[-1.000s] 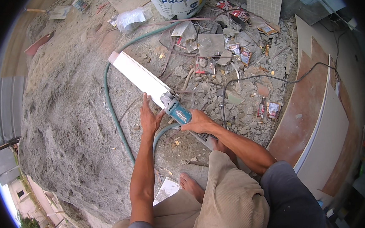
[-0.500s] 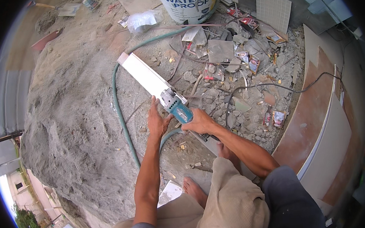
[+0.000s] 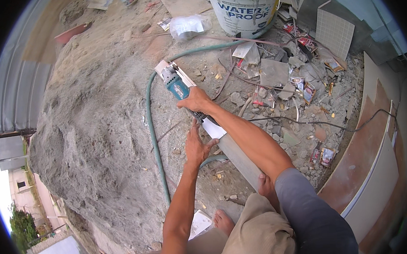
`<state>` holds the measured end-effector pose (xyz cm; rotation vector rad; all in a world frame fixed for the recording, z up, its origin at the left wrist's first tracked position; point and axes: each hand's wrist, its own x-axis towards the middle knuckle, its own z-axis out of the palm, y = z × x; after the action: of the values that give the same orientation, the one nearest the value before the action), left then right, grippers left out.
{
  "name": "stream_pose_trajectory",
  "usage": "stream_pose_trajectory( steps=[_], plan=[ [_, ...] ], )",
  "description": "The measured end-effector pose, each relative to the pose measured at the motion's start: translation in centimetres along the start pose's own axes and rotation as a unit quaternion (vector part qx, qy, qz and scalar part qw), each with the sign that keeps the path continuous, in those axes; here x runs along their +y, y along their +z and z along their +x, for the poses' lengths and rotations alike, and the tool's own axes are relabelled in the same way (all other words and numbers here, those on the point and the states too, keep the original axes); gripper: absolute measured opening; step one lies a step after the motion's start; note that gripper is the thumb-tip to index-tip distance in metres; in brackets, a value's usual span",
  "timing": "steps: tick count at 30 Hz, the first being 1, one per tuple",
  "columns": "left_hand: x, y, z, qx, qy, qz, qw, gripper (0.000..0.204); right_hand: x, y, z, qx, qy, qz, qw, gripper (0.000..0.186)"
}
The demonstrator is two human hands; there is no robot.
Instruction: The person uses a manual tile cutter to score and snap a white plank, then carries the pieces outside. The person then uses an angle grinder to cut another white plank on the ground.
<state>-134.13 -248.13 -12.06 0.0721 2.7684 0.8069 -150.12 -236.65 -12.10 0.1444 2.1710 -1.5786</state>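
Note:
My right hand [image 3: 195, 101] is closed around the teal body of an angle grinder [image 3: 178, 88]. The grinder's head lies over the far end of a narrow white strip [image 3: 213, 128], perhaps tile, and covers much of it. Beneath the strip runs a long grey plank [image 3: 243, 159], with my bare foot [image 3: 267, 188] against its near end. My left hand [image 3: 199, 146] rests beside the strip's near end, fingers and thumb spread, seeming to touch its edge. The disc is hard to make out.
A green hose [image 3: 151, 125] curves around the plank's far end. Rubble and wrappers [image 3: 309, 92] lie to the right, crossed by a black cable [image 3: 343, 128]. A white bucket [image 3: 246, 19] stands beyond. Large boards [image 3: 369, 172] are on the right; a grey mound [image 3: 87, 138] rises left.
My right hand has carried the grinder along the strip to its far end. My left hand has shifted to the strip's near end. The whole view has also shifted a little.

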Motion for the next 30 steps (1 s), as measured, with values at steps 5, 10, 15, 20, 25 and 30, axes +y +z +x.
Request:
stream_pose_trajectory(
  steps=[5, 10, 15, 20, 25, 30],
  plan=[
    [0.6, -0.8, 0.0, -0.01, -0.009, -0.027, 1.0, 0.102, -1.9, 0.6, 3.9, -0.019, 0.016, -0.004, 1.0, 0.066],
    [0.8, -0.9, 0.1, -0.018, -0.032, -0.032, 0.999, 0.103, -2.5, 1.0, 7.0, -0.012, 0.02, -0.01, 1.0, 0.06],
    [0.2, -0.6, -0.1, -0.003, -0.017, -0.018, 1.0, 0.1, -2.3, 2.1, 8.9, 0.0, 0.008, -0.003, 1.0, 0.053],
    [0.7, -0.7, 0.2, -0.017, -0.022, -0.021, 0.999, 0.103, -2.0, 2.1, 10.5, 0.015, 0.007, 0.001, 1.0, 0.055],
    [0.4, -0.7, 0.2, -0.022, -0.029, -0.011, 0.999, 0.102, -2.5, 2.3, 10.4, -0.01, 0.032, 0.028, 0.999, 0.058],
    [0.3, -0.7, 0.1, -0.023, -0.039, -0.015, 0.999, 0.098, -2.7, 2.2, 10.7, -0.039, 0.048, 0.027, 0.998, 0.066]
  ],
)
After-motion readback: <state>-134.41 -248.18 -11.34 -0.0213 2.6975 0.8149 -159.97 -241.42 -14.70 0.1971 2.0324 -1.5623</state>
